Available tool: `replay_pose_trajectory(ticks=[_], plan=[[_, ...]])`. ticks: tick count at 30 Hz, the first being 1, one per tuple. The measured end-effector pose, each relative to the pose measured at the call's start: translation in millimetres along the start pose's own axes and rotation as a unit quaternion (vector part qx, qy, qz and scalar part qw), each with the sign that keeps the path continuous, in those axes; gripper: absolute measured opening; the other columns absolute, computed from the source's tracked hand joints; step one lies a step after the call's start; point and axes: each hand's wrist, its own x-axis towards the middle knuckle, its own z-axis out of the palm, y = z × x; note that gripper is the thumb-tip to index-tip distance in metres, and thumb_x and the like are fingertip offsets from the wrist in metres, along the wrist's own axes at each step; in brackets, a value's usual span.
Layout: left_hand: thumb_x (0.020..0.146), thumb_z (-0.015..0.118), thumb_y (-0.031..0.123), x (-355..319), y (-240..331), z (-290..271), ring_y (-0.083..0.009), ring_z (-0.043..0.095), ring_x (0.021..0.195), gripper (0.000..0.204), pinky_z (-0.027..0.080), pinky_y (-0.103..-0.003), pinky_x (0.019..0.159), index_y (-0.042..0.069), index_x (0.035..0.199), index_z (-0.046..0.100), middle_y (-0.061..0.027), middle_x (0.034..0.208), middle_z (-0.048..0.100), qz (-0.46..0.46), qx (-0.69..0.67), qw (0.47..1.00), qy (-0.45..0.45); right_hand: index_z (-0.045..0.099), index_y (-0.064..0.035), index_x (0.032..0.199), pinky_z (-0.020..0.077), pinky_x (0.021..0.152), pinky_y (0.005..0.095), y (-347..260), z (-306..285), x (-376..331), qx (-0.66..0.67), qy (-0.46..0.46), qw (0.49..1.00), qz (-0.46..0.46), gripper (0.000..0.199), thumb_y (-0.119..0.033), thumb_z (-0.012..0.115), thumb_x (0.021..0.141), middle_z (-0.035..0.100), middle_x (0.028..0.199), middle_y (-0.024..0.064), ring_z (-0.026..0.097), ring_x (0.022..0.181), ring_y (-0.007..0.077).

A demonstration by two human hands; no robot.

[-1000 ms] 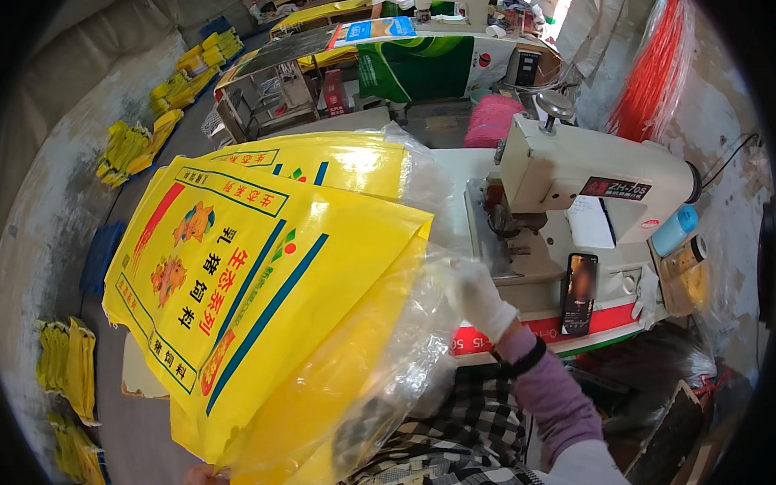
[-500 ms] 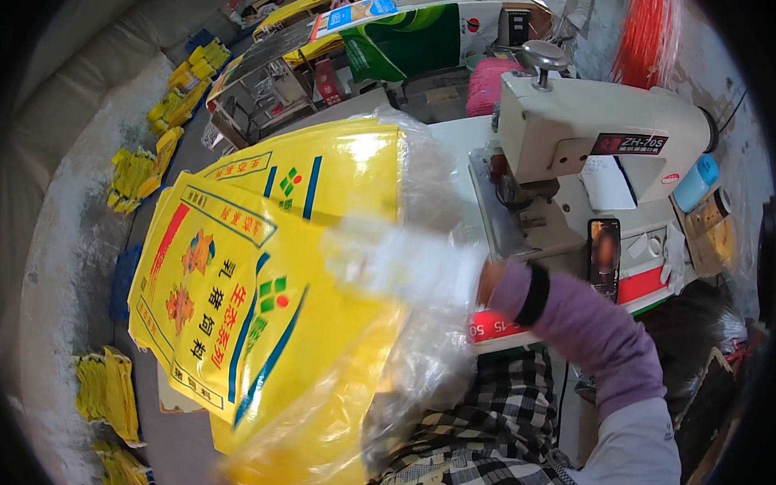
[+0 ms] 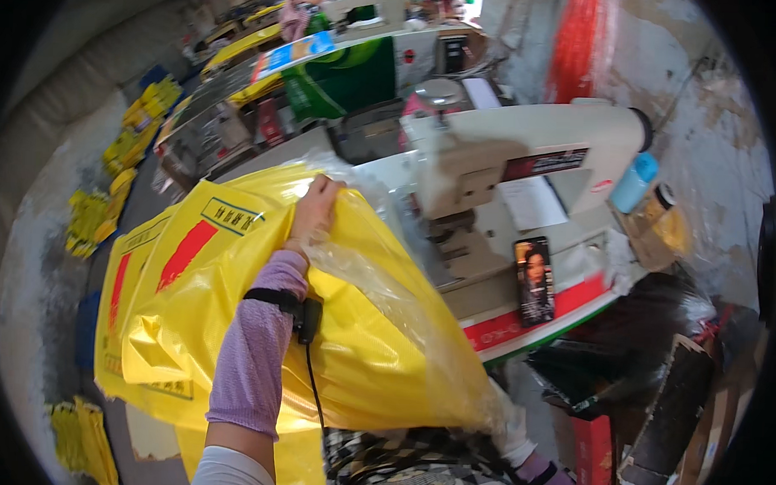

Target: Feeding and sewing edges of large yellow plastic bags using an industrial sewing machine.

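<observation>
Gripping the yellow bag [image 3: 376, 328] by its upper edge, the left hand [image 3: 316, 209] is holding it with bent fingers. The right hand [image 3: 511, 432] is touching the lower corner; I cannot tell its blurred fingers' grip. The bag is lying bent across other yellow bags [image 3: 112, 314], beside the sewing machine [image 3: 541, 128] rather than under its head; I am seeing no stitching underway.

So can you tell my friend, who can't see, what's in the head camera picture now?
A bare left hand grips a yellow plastic sack, with the white-gloved right hand at its lower-right corner. To the right are a white sewing machine and a smartphone; yellow bundles lie at left.
</observation>
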Motion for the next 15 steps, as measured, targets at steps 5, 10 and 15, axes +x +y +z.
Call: replay_pose_trajectory(ticks=[5,10,15], plan=[[0.078,0.056,-0.005,28.5,40.7,48.0,-0.0387,0.062,0.09,0.033,0.052,-0.04,0.077,0.008,0.107,0.067,-0.0169,0.098,0.061,0.098,-0.109,0.981,-0.124,0.065,-0.007,0.122,0.0542,0.074,0.0367,45.5,-33.4,-47.8,-0.29,0.069,0.941,-0.159,0.037,-0.029,0.059,0.093,0.071,0.098,0.0178,0.07,0.086,0.0338],[0.069,0.059,-0.009,45.7,36.3,51.4,-0.0373,0.063,0.075,0.031,0.052,-0.036,0.067,0.007,0.093,0.072,-0.0165,0.088,0.067,0.09,-0.118,0.949,-0.278,0.061,-0.0032,0.125,0.0537,0.08,0.034,29.7,-39.5,-74.3,-0.245,0.115,0.96,-0.069,0.046,-0.038,0.058,0.094,0.071,0.101,0.0163,0.069,0.089,0.0253],[0.065,0.06,-0.007,29.3,25.6,61.1,-0.0339,0.066,0.074,0.032,0.053,-0.036,0.067,0.01,0.088,0.075,-0.0153,0.087,0.069,0.073,-0.122,0.974,-0.178,0.07,-0.0077,0.111,0.0512,0.057,0.0387,42.1,-75.1,-68.5,-0.521,-0.032,0.842,-0.138,0.029,-0.026,0.061,0.09,0.064,0.072,0.0146,0.064,0.061,0.0307]])
